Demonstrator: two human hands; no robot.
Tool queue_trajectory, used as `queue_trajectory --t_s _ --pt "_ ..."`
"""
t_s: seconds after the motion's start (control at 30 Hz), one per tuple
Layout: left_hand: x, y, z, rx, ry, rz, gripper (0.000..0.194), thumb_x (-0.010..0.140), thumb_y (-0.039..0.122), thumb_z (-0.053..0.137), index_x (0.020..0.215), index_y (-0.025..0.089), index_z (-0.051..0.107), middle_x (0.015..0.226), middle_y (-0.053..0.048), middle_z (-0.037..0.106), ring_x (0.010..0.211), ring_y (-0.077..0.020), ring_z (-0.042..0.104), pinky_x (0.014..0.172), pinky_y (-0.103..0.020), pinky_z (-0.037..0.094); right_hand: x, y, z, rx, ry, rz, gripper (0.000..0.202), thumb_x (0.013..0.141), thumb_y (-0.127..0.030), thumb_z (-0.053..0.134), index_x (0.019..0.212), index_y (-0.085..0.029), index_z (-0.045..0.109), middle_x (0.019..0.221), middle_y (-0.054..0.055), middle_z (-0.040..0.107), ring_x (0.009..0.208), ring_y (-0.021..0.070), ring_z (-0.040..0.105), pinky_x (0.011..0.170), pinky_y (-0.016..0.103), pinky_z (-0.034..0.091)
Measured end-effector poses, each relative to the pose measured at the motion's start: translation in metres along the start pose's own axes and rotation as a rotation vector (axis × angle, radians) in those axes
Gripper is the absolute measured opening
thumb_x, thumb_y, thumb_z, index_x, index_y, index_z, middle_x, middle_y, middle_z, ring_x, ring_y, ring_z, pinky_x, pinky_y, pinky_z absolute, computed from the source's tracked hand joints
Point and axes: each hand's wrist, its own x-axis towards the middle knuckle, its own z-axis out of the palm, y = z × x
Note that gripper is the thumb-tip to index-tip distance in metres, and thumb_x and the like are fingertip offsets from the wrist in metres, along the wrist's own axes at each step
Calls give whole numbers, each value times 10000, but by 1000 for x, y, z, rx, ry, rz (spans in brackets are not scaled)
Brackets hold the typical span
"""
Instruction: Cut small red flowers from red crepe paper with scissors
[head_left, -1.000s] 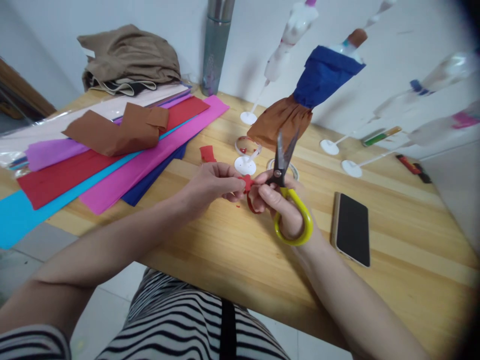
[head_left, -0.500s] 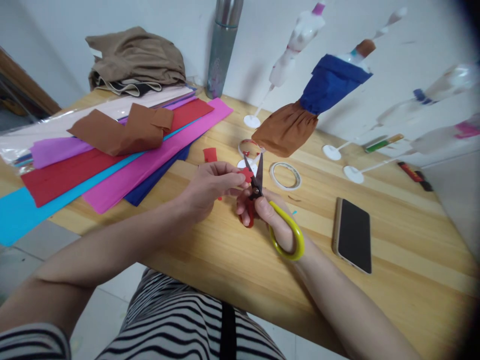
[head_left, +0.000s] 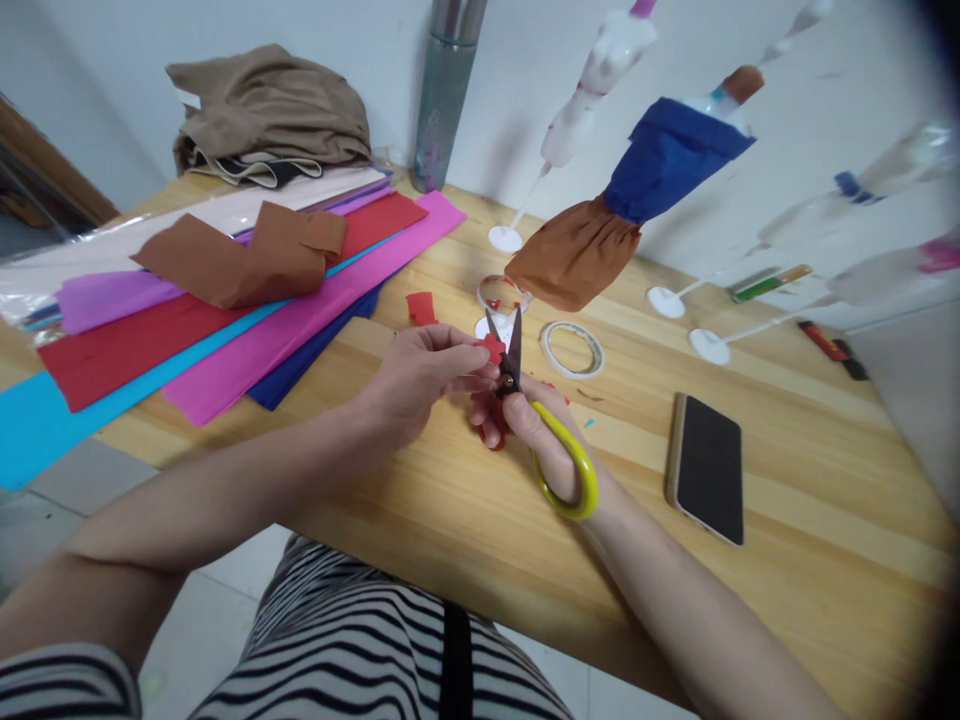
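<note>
Between the thumb and fingers of my left hand (head_left: pixel 424 380) is a small red paper piece (head_left: pixel 492 348) with a notched, flower-like edge. My right hand (head_left: pixel 536 430) grips scissors (head_left: pixel 564 462) with a yellow and a red handle. Their dark blades stand parted, pointing away from me, right beside the red piece. Whether a blade touches the paper I cannot tell. Just beyond the hands lies a red paper scrap (head_left: pixel 421 308). Tiny red bits lie on the wood near my right hand.
Coloured paper strips (head_left: pixel 315 305) and a folded brown piece (head_left: pixel 247 262) lie left, near brown cloth (head_left: pixel 274 115) and a bottle (head_left: pixel 444 105). A tape roll (head_left: pixel 571 349), phone (head_left: pixel 706 468) and several stands with mannequins, one in a blue-and-brown dress (head_left: pixel 637 185), are right.
The scissors have shifted slightly left and their blades stay parted. The red piece is turned a little in my left fingers. The view has moved slightly.
</note>
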Motion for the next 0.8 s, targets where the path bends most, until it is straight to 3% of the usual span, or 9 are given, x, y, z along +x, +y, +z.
queue_trajectory --t_s 0.13,0.37,0.5,0.63,0.8 --pt "0 -2 -1 -5 -48 32 148 743 165 738 633 160 639 598 13 691 575 -103 663 766 -262 585 1 -2 0 4 -5 -16 539 880 -733 580 827 -198 603 728 24 593 556 138 503 515 298 403" --pt "0 -2 0 4 -44 36 161 723 163 734 598 162 632 585 8 684 559 -101 658 719 -245 587 1 -7 -2 0 -40 2 502 902 -702 572 912 -202 612 727 11 567 569 147 498 527 304 417" --pt "2 6 12 15 -49 15 217 726 124 701 546 159 585 547 2 664 547 -104 653 659 -232 565 2 -12 -7 -15 20 -14 553 867 -750 576 925 -202 620 739 15 590 565 146 510 516 303 418" --pt "6 21 29 15 -36 7 205 765 82 670 575 134 611 571 -9 694 576 -84 658 712 -210 567 2 -24 -16 8 75 -39 621 815 -808 592 922 -197 621 754 26 622 545 128 522 512 289 436" --pt "13 29 43 36 -104 38 174 769 96 684 616 141 614 613 -21 713 593 -122 670 658 -247 565 3 -33 -28 35 88 -105 580 858 -765 580 898 -188 612 753 47 632 566 144 546 532 306 451"
